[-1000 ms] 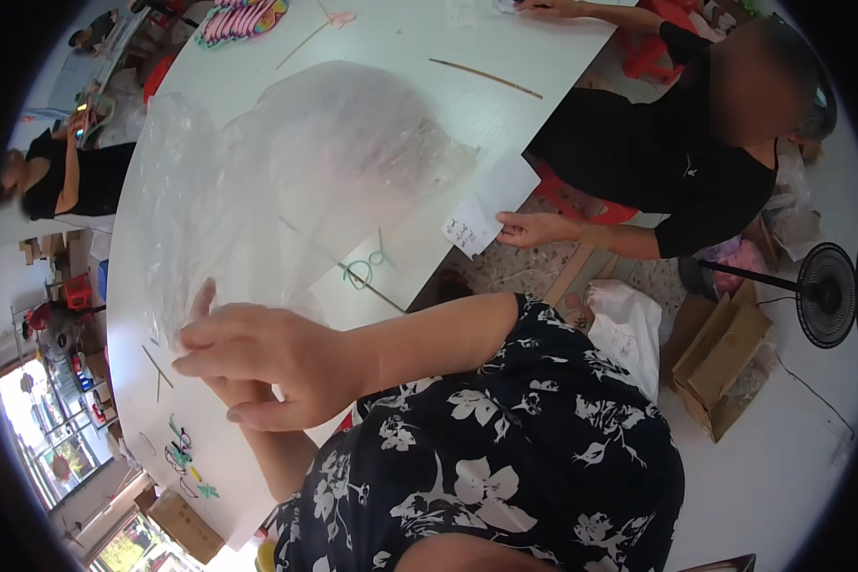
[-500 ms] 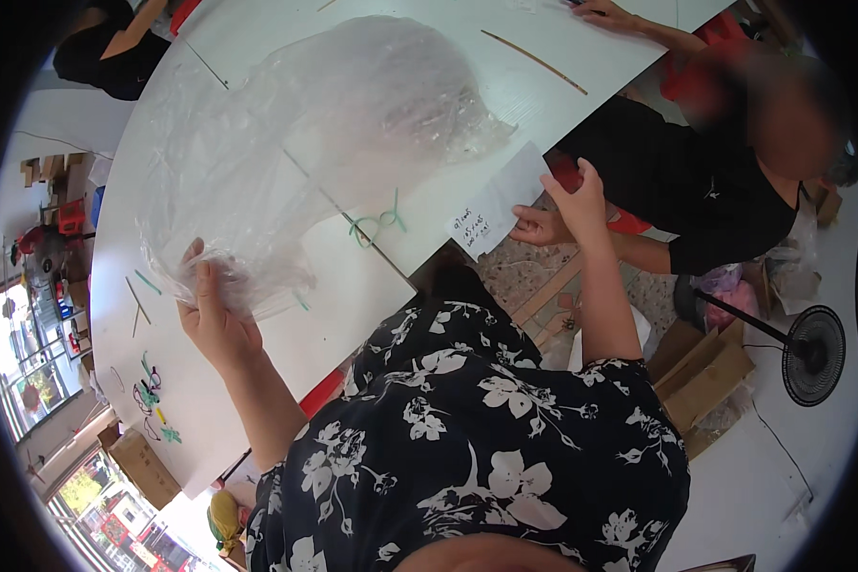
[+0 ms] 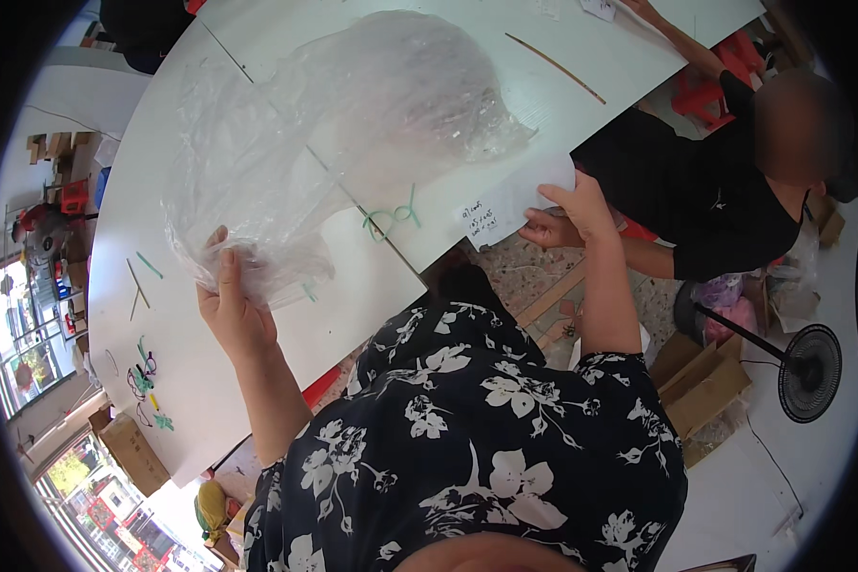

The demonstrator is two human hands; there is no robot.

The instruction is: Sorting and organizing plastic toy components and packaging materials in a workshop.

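Our left hand [image 3: 238, 319] grips the crumpled end of a clear plastic bag [image 3: 400, 81]; our right hand [image 3: 589, 210] pinches a white paper [image 3: 510, 202] beside a co-worker's hand [image 3: 555, 232]. The bag spreads across the white table [image 3: 348, 310].

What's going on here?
The person's left hand holds the gathered end of a clear plastic bag lying on the white table. Their right hand is at a white paper with handwriting, which a co-worker's hand also meets at the table's edge. Whether the right grip is closed is unclear.
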